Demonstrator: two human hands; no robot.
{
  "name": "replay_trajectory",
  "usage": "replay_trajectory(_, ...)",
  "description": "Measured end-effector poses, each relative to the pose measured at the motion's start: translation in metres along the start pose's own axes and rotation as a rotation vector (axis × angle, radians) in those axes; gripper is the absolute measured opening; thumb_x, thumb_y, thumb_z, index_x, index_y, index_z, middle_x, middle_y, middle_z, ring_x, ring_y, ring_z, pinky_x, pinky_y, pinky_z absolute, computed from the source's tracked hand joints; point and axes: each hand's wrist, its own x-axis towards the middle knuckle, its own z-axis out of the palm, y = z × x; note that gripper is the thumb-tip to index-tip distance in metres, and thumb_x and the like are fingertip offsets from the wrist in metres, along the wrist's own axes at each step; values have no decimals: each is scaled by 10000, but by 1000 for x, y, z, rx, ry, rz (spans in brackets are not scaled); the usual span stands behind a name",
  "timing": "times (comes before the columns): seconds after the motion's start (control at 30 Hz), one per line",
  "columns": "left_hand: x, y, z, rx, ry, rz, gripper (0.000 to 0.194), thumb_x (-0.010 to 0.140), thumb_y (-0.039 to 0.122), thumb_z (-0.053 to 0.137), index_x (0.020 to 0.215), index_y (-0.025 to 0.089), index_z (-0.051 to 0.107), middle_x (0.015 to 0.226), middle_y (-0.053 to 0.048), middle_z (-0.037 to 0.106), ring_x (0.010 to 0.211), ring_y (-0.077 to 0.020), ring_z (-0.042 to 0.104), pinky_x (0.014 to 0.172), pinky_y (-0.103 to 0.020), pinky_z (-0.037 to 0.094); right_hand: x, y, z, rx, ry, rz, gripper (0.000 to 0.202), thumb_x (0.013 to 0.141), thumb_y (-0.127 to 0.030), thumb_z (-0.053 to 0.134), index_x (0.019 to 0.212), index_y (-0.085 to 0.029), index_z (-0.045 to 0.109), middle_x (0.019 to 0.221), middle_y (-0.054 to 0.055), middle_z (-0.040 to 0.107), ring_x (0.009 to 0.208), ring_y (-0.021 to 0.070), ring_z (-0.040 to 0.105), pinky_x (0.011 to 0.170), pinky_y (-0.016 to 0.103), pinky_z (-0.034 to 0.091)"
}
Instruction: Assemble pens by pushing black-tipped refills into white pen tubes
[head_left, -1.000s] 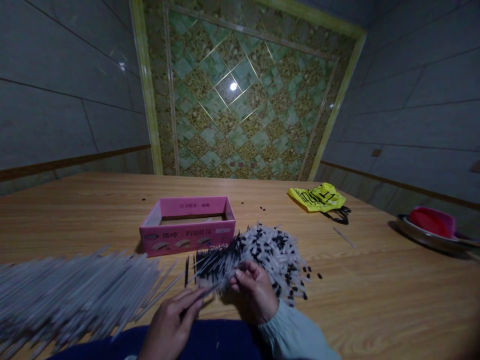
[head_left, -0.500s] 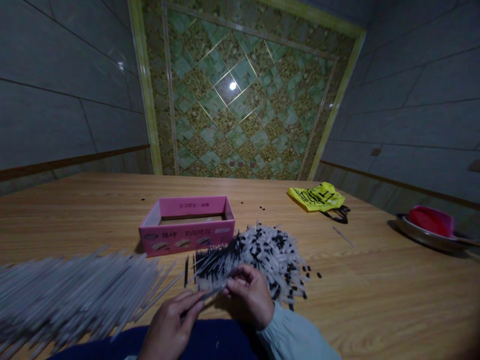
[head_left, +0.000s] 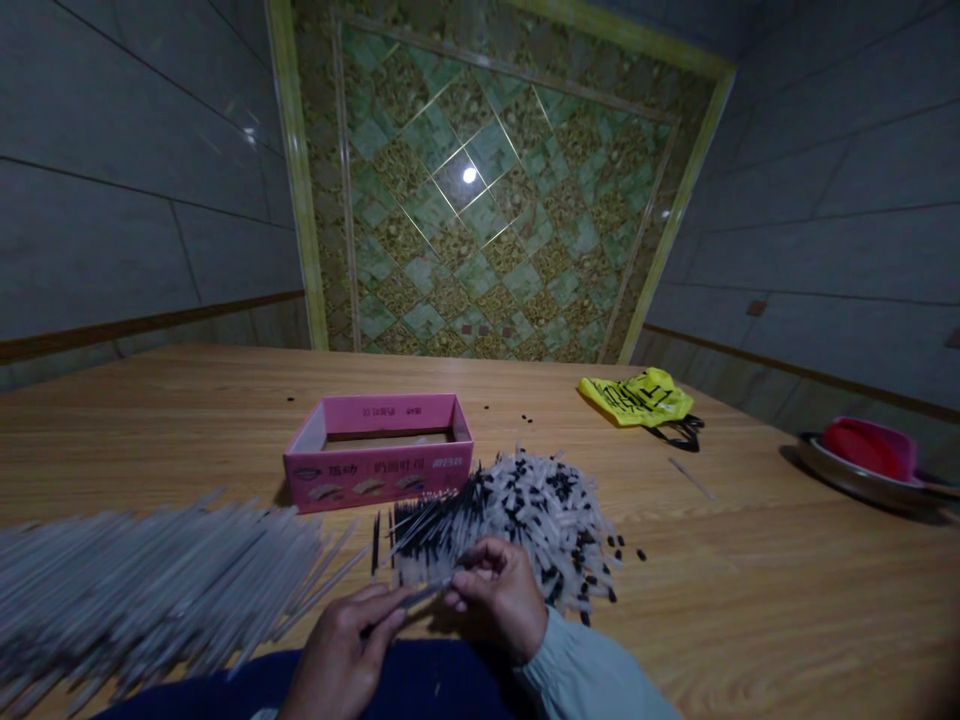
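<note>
My left hand (head_left: 345, 640) is closed around one end of a thin dark pen (head_left: 426, 594), which slants up to the right. The fingers of my right hand (head_left: 504, 597) pinch its other end; the exact part there is hidden by the fingertips. Just beyond my hands lie slim black pen refills (head_left: 427, 523). Against them rests a heap of short translucent pen caps (head_left: 551, 500) mixed with small black plugs. On my left, a broad pile of long translucent pen barrels (head_left: 165, 580) covers the table.
An open pink box (head_left: 379, 478) stands behind the refills. Further right on the wooden table (head_left: 750, 580) are a yellow bag (head_left: 637, 398), one loose stick (head_left: 691, 478) and a metal pan (head_left: 847, 480) holding a red container (head_left: 866, 447). A few black plugs (head_left: 641, 555) lie scattered.
The camera view has shifted slightly. Both hands keep their hold on the pen, with my right fingers moved only a little.
</note>
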Motion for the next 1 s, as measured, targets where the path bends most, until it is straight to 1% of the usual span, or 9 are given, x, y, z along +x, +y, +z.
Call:
replay_trajectory(0.13, 2, -3, 4, 1, 20, -17, 267, 840, 339, 496, 998, 279, 703, 926, -27, 738, 870, -175, 672, 780, -261, 524, 1, 1, 2, 5, -5, -41, 419, 529, -383, 817, 692, -166, 498, 514, 8, 639, 450, 137, 597, 472, 237, 462)
replay_trajectory(0.2, 3, -7, 3, -15, 81, -22, 287, 825, 367, 515, 1028, 262, 688, 1001, -39, 723, 933, -186, 657, 833, -280, 509, 3, -2, 2, 6, -7, -65, 385, 567, -371, 800, 711, -169, 506, 542, 9, 644, 470, 137, 601, 481, 236, 464)
replay_trajectory(0.37, 5, -27, -15, -11, 512, -165, 385, 843, 406, 457, 1111, 187, 625, 1110, -90, 670, 1043, -213, 599, 894, -335, 473, 30, -40, -5, -3, 143, -230, 321, 638, -363, 752, 797, -163, 556, 638, 13, 637, 612, 170, 651, 569, 263, 514)
replay_trajectory(0.43, 4, -35, -23, 39, 607, -211, 366, 854, 405, 427, 1050, 185, 645, 1072, -88, 676, 1012, -216, 605, 881, -345, 471, 55, -65, -7, -88, 203, -375, 329, 669, -386, 711, 846, -155, 559, 707, 35, 649, 652, 180, 661, 616, 297, 532)
replay_trajectory(0.5, 4, -39, -26, 136, 594, -205, 340, 844, 400, 442, 994, 187, 661, 1028, -84, 683, 977, -221, 607, 874, -352, 462, 85, -87, -5, -347, 298, -547, 316, 724, -417, 626, 874, -147, 557, 759, 59, 657, 694, 191, 664, 615, 307, 534)
replay_trajectory(0.6, 3, -41, -27, 331, 488, -172, 312, 832, 356, 459, 995, 188, 665, 995, -80, 686, 946, -234, 597, 855, -366, 444, 131, -103, 6, -505, 330, -591, 258, 703, -364, 618, 841, -147, 594, 766, 70, 669, 716, 198, 649, 622, 304, 517)
replay_trajectory(0.7, 1, -39, -29, 516, 438, -235, 302, 820, 301, 457, 1010, 194, 665, 997, -77, 687, 931, -248, 587, 818, -372, 427, 163, -97, 24, -668, 353, -590, 136, 652, -278, 644, 733, -169, 635, 724, 51, 674, 715, 190, 628, 668, 293, 489)
replay_trajectory(0.87, -1, -35, -31, 648, 313, -317, 283, 803, 304, 464, 948, 218, 691, 936, -63, 704, 895, -260, 589, 740, -371, 402, 175, -70, 52, -851, 380, -541, 55, 611, -229, 673, 658, -204, 659, 635, 22, 665, 667, 192, 618, 649, 281, 447)
replay_trajectory(1.0, 0, -31, -27, 677, 241, -320, 279, 790, 249, 461, 937, 218, 696, 896, -60, 704, 884, -252, 585, 729, -357, 388, 174, -60, 59, -896, 378, -541, 76, 643, -253, 655, 702, -208, 671, 689, 28, 685, 690, 187, 624, 650, 265, 440)
